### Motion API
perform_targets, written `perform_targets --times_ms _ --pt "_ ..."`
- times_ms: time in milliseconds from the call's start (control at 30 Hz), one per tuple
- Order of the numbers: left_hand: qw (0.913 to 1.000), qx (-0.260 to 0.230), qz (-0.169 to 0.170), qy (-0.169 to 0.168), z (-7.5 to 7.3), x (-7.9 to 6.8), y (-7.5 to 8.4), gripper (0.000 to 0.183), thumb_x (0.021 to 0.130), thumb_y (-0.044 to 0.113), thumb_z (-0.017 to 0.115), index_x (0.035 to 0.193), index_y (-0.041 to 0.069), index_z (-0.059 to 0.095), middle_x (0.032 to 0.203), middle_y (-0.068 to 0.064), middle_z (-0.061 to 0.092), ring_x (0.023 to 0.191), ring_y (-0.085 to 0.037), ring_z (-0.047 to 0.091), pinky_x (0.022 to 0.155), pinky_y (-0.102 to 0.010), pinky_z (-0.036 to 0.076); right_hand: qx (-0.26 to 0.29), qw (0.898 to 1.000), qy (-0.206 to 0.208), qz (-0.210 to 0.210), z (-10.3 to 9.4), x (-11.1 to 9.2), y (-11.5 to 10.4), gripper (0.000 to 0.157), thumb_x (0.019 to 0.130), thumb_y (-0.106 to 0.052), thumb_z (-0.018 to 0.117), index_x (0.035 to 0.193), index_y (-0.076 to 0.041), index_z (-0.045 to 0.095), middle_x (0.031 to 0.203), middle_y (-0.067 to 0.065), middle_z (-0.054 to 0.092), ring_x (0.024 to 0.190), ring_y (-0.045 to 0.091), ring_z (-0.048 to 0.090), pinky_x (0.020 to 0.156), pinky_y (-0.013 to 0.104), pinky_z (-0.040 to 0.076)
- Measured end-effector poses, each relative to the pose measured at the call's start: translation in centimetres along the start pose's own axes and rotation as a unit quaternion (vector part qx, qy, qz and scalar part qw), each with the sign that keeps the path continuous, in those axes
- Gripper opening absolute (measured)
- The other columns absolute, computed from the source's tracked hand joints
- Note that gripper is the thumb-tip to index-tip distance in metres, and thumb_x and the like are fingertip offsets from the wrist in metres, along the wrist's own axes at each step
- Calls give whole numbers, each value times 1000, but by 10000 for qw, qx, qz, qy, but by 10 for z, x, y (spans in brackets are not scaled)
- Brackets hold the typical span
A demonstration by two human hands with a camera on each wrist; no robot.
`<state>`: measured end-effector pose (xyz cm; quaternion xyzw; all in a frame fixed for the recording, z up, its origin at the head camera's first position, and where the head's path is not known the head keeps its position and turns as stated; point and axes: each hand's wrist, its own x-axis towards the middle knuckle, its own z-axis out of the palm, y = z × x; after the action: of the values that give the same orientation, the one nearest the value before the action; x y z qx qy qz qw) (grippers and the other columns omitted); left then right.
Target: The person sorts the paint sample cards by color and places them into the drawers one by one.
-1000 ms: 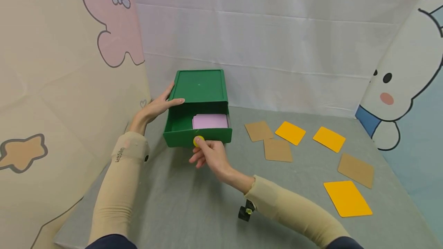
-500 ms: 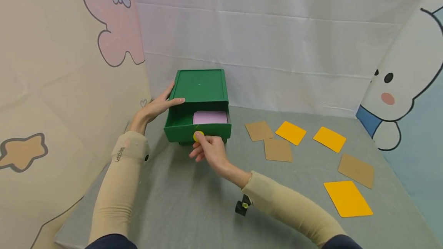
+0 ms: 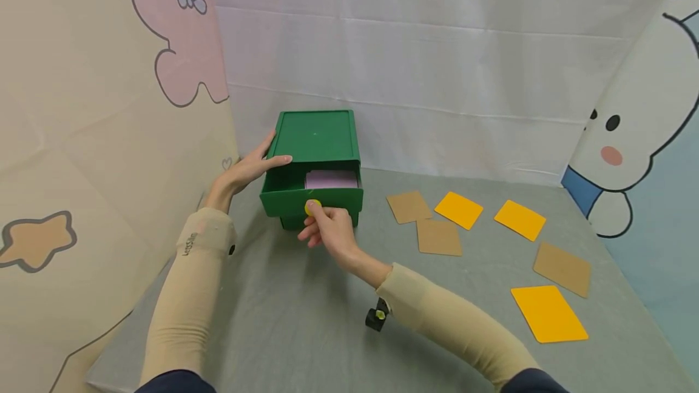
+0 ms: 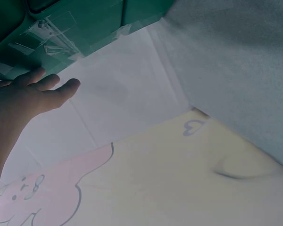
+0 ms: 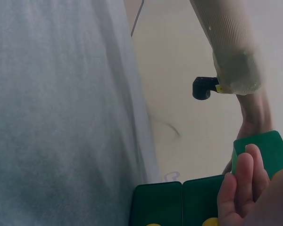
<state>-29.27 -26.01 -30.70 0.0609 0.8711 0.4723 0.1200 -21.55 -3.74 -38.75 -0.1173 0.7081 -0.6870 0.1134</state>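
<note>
A green drawer box (image 3: 317, 135) stands at the back of the table, its top drawer (image 3: 281, 204) partly pulled out. Inside the drawer lies a stack of lilac cards (image 3: 331, 180), half hidden by the front panel. My right hand (image 3: 334, 234) pinches the drawer's yellow knob (image 3: 311, 208) between thumb and fingers. My left hand (image 3: 244, 170) lies against the box's left side, thumb straight along the front top edge. In the left wrist view the fingers (image 4: 49, 87) of that hand touch the taped green side. Lower drawers (image 5: 158, 202) sit closed in the right wrist view.
Three brown cards (image 3: 439, 237) and three yellow cards (image 3: 549, 314) lie spread over the right part of the grey table (image 3: 273, 332). A white curtain (image 3: 437, 90) hangs behind the box, and a printed cloth wall (image 3: 98, 138) rises close on the left.
My right hand has moved away from me, pushing the top drawer further into the box, so less of the lilac cards shows. My left hand has stayed in place.
</note>
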Motion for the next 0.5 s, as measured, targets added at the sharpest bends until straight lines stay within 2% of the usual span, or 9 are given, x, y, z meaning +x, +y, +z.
perform_targets --times_ms 367,500 --pt "10000 -11 -17 -52 0 1 2 95 93 48 55 154 30 -17 161 6 -20 150 -26 -17 117 -65 0 -92 9998 112 96 0 15 -3 50 96 -49 52 81 -5 68 70 12 73 49 18 62 67 44 59" --pt "10000 7 -47 -39 0 1 2 95 93 48 55 154 29 -17 161 5 -20 150 -27 -17 117 -66 0 -64 9999 107 99 -1 20 -4 51 96 -50 51 81 -4 68 71 14 73 49 18 62 70 48 58"
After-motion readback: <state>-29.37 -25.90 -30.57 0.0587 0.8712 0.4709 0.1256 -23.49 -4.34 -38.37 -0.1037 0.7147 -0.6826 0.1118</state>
